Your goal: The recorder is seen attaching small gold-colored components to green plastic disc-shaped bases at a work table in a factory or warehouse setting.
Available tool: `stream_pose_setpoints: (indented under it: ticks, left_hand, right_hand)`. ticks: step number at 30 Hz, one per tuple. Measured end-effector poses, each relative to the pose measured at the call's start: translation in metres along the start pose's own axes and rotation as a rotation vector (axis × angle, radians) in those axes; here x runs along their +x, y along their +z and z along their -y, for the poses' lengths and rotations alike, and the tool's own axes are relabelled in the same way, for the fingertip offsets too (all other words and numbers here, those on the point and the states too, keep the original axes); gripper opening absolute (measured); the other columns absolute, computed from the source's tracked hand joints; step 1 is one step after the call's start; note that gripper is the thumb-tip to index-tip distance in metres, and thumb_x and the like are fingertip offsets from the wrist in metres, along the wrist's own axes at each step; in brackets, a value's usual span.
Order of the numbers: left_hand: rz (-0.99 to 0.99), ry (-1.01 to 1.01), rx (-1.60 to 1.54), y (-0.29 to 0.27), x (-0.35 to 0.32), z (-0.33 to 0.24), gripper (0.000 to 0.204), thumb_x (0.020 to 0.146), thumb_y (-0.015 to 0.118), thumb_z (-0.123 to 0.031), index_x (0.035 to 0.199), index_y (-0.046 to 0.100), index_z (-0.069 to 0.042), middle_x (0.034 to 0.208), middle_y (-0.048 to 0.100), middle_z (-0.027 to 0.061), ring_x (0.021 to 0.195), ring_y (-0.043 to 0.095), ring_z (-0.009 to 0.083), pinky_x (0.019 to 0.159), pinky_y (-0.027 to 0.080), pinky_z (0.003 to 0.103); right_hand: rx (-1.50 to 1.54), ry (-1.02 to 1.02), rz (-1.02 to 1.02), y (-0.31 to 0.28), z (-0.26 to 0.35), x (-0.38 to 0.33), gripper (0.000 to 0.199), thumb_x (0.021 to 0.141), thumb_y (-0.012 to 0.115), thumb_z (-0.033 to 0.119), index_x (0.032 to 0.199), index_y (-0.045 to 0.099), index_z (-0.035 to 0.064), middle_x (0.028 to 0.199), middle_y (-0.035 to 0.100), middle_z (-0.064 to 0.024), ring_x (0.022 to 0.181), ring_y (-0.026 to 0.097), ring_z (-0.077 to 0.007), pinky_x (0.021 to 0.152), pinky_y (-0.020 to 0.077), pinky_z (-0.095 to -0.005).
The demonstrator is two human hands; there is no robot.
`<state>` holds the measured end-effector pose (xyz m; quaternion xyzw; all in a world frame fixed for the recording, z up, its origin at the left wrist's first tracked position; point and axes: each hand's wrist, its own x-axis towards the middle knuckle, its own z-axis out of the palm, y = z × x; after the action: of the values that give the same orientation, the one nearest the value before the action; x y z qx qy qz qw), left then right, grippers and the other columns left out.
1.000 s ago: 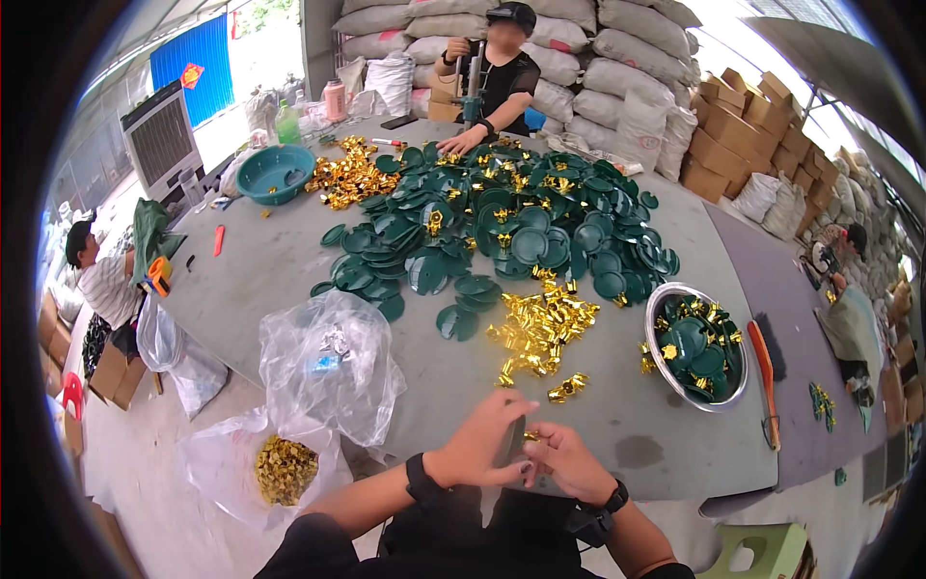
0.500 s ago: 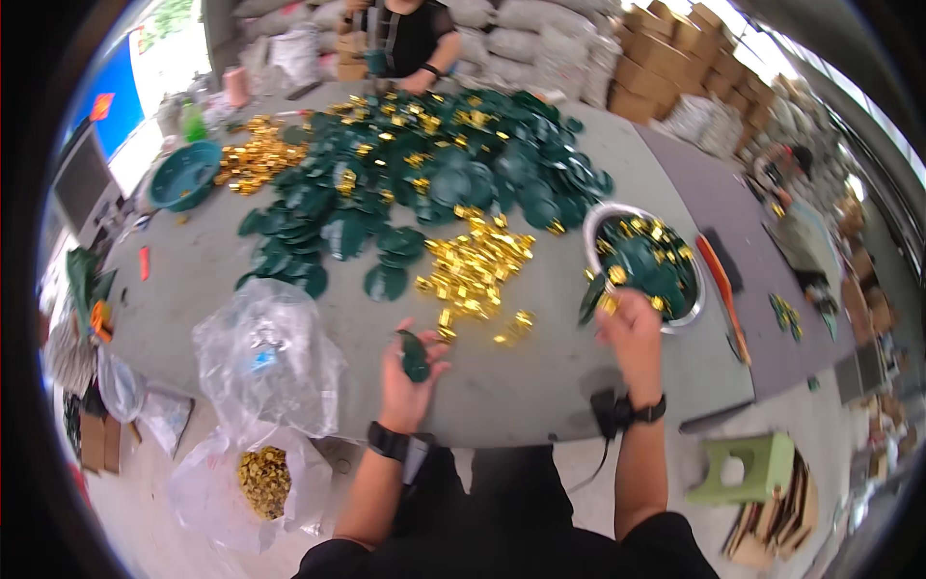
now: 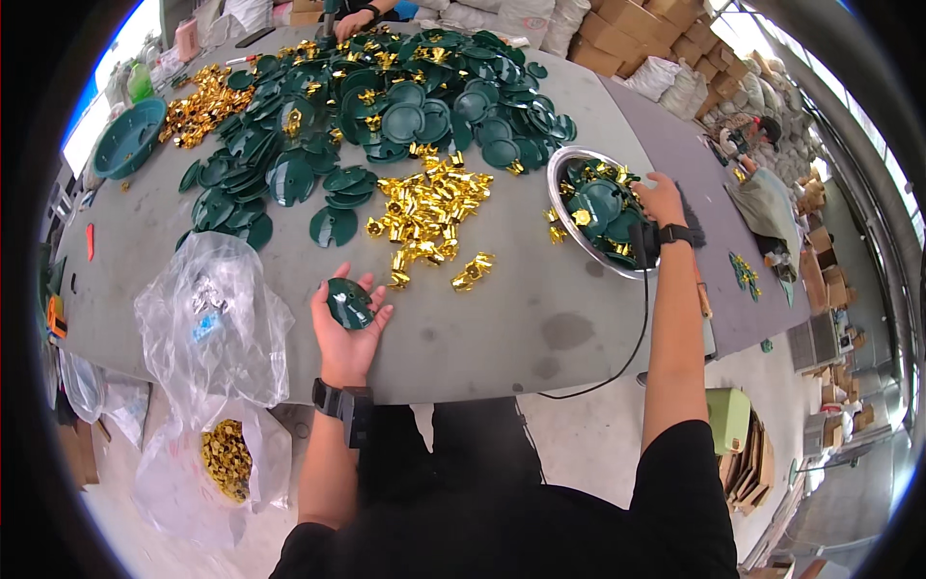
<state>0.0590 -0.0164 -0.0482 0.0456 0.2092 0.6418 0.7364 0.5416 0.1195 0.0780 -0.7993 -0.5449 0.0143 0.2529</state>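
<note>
My left hand point(image 3: 349, 338) is palm up near the table's front edge, fingers curled round a glossy dark green disc point(image 3: 350, 303). My right hand point(image 3: 662, 201) grips the right rim of a round metal bowl point(image 3: 563, 174). Green discs point(image 3: 600, 205) and gold pieces lie inside that bowl. A few gold pieces point(image 3: 557, 228) sit against its left outer side. Between my hands and farther back, a loose heap of shiny gold pieces point(image 3: 432, 205) lies on the table. Behind it spreads a large pile of green discs point(image 3: 403, 122) dotted with gold pieces.
A clear plastic bag point(image 3: 220, 323) lies at the left front edge. Farther left stand a green basin point(image 3: 131, 138) and a copper-gold heap point(image 3: 209, 104). A black cable point(image 3: 637, 340) runs from my right wrist. Another person's hand point(image 3: 353, 23) is at the far edge. A green stool point(image 3: 727, 421) stands right.
My right hand has gone from the bowl's left front side to its right rim, no longer holding the small green-and-gold pieces. The view has shifted; my left hand keeps its disc, now more face-up.
</note>
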Motion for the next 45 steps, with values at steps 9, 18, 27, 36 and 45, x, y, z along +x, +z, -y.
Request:
stream_pose_setpoints:
  ticks: [9, 18, 27, 36, 45]
  left_hand:
    - [-0.004, 0.015, -0.029, 0.000, 0.003, 0.002, 0.053, 0.088, 0.038, -0.045, 0.126, 0.042, -0.009, 0.126, 0.046, 0.0179, 0.110, 0.049, 0.0320, 0.091, 0.039, 0.043]
    - [0.018, 0.046, -0.030, 0.007, 0.008, -0.003, 0.053, 0.088, 0.038, -0.045, 0.125, 0.042, -0.008, 0.126, 0.045, 0.0181, 0.112, 0.047, 0.0320, 0.094, 0.036, 0.044]
    - [0.040, 0.129, 0.199, -0.004, 0.000, 0.014, 0.047, 0.089, 0.040, -0.040, 0.124, 0.043, -0.009, 0.110, 0.052, 0.0133, 0.094, 0.054, 0.0256, 0.080, 0.044, 0.041]
    - [0.421, 0.416, 0.780, 0.082, -0.017, 0.035, 0.057, 0.088, 0.045, -0.044, 0.128, 0.036, -0.005, 0.111, 0.047, 0.0088, 0.102, 0.046, 0.0171, 0.090, 0.036, 0.030]
    - [0.478, 0.606, 1.031, 0.135, -0.020, 0.008, 0.070, 0.086, 0.035, -0.062, 0.125, 0.038, -0.004, 0.105, 0.045, 0.0065, 0.096, 0.043, 0.0147, 0.088, 0.034, 0.029]
  right_hand:
    - [0.430, -0.463, 0.357, 0.027, 0.127, -0.117, 0.033, 0.077, 0.067, 0.018, 0.106, 0.060, 0.0056, 0.068, 0.056, 0.0000, 0.058, 0.050, -0.0069, 0.055, 0.0411, -0.0234]
    - [0.326, -0.704, 0.546, 0.118, 0.135, -0.173, 0.032, 0.072, 0.069, 0.015, 0.102, 0.061, 0.0093, 0.090, 0.056, -0.0107, 0.082, 0.054, -0.0272, 0.073, 0.0446, -0.0340]
    - [0.973, -0.065, 0.509, 0.143, 0.108, -0.172, 0.030, 0.074, 0.070, 0.008, 0.102, 0.060, 0.0037, 0.096, 0.059, -0.0064, 0.069, 0.055, -0.0132, 0.063, 0.0469, -0.0242]
    - [1.140, -0.562, 0.506, 0.054, 0.191, -0.245, 0.033, 0.071, 0.072, 0.002, 0.102, 0.062, 0.0028, 0.097, 0.065, -0.0083, 0.089, 0.063, -0.0175, 0.077, 0.0502, -0.0281]
    - [0.975, -0.894, 0.155, 0.019, 0.215, -0.233, 0.034, 0.067, 0.072, -0.001, 0.100, 0.062, 0.0034, 0.099, 0.064, -0.0087, 0.090, 0.062, -0.0227, 0.077, 0.0491, -0.0297]
